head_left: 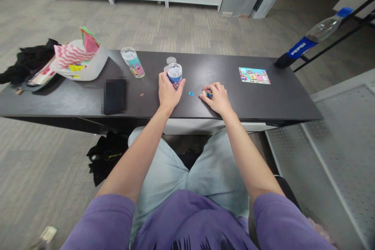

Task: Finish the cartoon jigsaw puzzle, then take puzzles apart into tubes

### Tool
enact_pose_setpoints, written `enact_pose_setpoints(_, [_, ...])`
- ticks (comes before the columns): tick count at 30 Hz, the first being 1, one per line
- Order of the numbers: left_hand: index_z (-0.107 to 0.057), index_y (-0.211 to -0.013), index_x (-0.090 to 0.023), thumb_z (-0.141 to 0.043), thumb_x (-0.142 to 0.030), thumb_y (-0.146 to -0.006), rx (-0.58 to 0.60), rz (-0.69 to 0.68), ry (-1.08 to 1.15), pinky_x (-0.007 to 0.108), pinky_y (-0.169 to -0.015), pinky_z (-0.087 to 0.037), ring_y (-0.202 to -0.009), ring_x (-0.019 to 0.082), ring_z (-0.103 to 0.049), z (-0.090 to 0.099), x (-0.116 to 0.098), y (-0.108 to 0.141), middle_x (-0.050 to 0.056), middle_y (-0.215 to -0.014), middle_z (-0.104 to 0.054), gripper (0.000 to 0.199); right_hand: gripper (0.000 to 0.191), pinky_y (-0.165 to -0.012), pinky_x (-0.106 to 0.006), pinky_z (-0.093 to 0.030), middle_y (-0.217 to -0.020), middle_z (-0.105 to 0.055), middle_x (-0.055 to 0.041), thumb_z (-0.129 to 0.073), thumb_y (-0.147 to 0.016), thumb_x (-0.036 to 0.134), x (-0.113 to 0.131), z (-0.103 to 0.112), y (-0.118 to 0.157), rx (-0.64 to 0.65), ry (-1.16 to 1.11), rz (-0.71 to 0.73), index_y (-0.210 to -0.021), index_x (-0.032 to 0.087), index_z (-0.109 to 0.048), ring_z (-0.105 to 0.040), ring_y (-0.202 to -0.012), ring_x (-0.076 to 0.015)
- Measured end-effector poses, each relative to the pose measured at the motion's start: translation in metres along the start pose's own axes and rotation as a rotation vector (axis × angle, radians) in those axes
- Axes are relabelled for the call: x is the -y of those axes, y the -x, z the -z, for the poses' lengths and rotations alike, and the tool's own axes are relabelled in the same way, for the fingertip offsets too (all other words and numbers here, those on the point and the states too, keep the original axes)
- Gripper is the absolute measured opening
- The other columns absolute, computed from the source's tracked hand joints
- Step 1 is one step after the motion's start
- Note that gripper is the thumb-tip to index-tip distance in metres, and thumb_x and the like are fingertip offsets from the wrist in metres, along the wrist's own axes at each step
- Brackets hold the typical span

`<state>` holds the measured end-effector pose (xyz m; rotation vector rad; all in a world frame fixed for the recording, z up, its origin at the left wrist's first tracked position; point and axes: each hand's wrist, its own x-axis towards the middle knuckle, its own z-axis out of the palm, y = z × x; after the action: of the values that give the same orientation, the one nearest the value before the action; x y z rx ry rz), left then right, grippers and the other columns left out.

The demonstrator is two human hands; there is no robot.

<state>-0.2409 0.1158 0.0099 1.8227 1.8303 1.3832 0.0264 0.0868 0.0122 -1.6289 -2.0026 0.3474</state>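
The right hand (218, 98) is curled over the small pieces (207, 93) on the table (216, 70); whether its fingers really pinch them, one cannot tell. These pieces seem light and thin, so they are best taken by their edges. A blue piece (191, 93) lies apart, between the hands. The left hand (170, 95) is wrapped around the jar (175, 74), which looks light, smooth and perhaps slippery; its side wall is the good place to hold. Behind the jar lies a lid (171, 60).

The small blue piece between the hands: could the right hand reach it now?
Probably yes: the blue piece lies just beside the right hand, nothing between, though that hand is cupped around colourful pieces.
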Motion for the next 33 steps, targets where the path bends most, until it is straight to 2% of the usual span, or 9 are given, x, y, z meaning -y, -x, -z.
enact_pose_setpoints(7, [-0.042,-0.175,-0.014,-0.090,-0.047,-0.099,-0.064,0.025,-0.077,0.070,-0.154,-0.035,-0.174,0.050,-0.053,0.013,-0.013,0.005,0.035,-0.179,-0.055,0.096,0.018,-0.126,-0.064,-0.058,-0.144,-0.080,-0.0202,-0.080,-0.117,0.046,0.001,-0.001,-0.001,0.035,0.046,0.031,-0.120,0.029,-0.081,-0.071,-0.134,-0.0456])
enact_pose_setpoints(10, [-0.046,-0.177,-0.012,-0.083,-0.043,-0.103,-0.013,-0.017,-0.116,0.075,-0.155,-0.028,-0.180,0.052,-0.046,0.024,-0.024,0.025,0.036,-0.182,-0.052,0.088,0.019,-0.125,-0.066,-0.058,-0.144,-0.080,-0.0210,-0.073,-0.121,0.047,0.003,-0.003,-0.004,0.046,0.038,0.043,-0.119,0.029,-0.078,-0.070,-0.134,-0.0462])
enact_pose_setpoints(15, [-0.081,-0.140,-0.023,-0.085,-0.046,-0.112,0.386,-0.235,-0.131,0.067,-0.139,-0.055,-0.151,0.037,-0.073,0.028,-0.046,0.066,0.017,-0.152,-0.081,0.037,0.035,-0.126,-0.071,-0.055,-0.133,-0.080,-0.0212,-0.067,-0.123,0.061,0.003,-0.001,-0.010,0.082,-0.019,0.062,-0.105,0.030,-0.071,-0.069,-0.133,-0.0484])
enact_pose_setpoints(18, [-0.084,-0.140,-0.024,-0.085,-0.054,-0.118,0.523,-0.265,-0.158,0.062,-0.129,-0.067,-0.142,0.032,-0.078,0.021,-0.055,0.070,0.013,-0.151,-0.083,0.038,0.043,-0.129,-0.071,-0.053,-0.122,-0.079,-0.0177,-0.073,-0.120,0.064,0.004,0.001,-0.013,0.088,-0.099,0.065,-0.093,0.032,-0.064,-0.069,-0.130,-0.0466])
enact_pose_setpoints(21, [-0.079,-0.159,-0.024,-0.085,-0.051,-0.119,0.497,-0.174,-0.218,0.060,-0.123,-0.072,-0.143,0.033,-0.079,0.015,-0.060,0.064,0.015,-0.166,-0.078,0.049,0.051,-0.127,-0.064,-0.054,-0.103,-0.074,-0.0123,-0.084,-0.114,0.062,0.006,0.000,-0.015,0.060,-0.220,0.042,-0.082,0.032,-0.057,-0.070,-0.118,-0.0416])
enact_pose_setpoints(24, [-0.076,-0.164,-0.024,-0.087,-0.049,-0.118,0.465,-0.073,-0.278,0.058,-0.118,-0.075,-0.141,0.033,-0.081,0.010,-0.063,0.057,0.017,-0.170,-0.076,0.054,0.060,-0.111,-0.052,-0.058,-0.083,-0.063,-0.0037,-0.093,-0.108,0.066,0.004,-0.001,-0.019,-0.008,-0.392,-0.007,-0.076,0.032,-0.056,-0.065,-0.095,-0.0321])
enact_pose_setpoints(26, [-0.077,-0.161,-0.023,-0.088,-0.050,-0.117,0.466,-0.029,-0.307,0.058,-0.117,-0.076,-0.141,0.033,-0.081,0.007,-0.066,0.054,0.016,-0.167,-0.077,0.052,0.069,-0.093,-0.043,-0.058,-0.073,-0.055,0.0017,-0.094,-0.107,0.079,0.001,0.001,-0.022,-0.082,-0.533,-0.064,-0.075,0.032,-0.054,-0.057,-0.082,-0.0257])
enact_pose_setpoints(29, [-0.079,-0.158,-0.023,-0.088,-0.050,-0.117,0.481,0.018,-0.337,0.057,-0.117,-0.075,-0.141,0.033,-0.081,0.004,-0.069,0.051,0.015,-0.164,-0.079,0.050,0.084,-0.070,-0.032,-0.048,-0.068,-0.047,0.0063,-0.086,-0.104,0.100,-0.006,0.005,-0.026,-0.234,-0.762,-0.167,-0.077,0.032,-0.046,-0.046,-0.070,-0.0191])
enact_pose_setpoints(33, [-0.080,-0.155,-0.023,-0.089,-0.051,-0.117,0.512,0.056,-0.343,0.056,-0.116,-0.075,-0.139,0.032,-0.082,0.003,-0.071,0.047,0.015,-0.160,-0.080,0.048,0.091,-0.053,-0.024,-0.031,-0.066,-0.038,0.0106,-0.090,-0.098,0.104,-0.011,0.011,-0.034,-0.367,-1.045,-0.294,-0.083,0.031,-0.037,-0.033,-0.060,-0.0141])
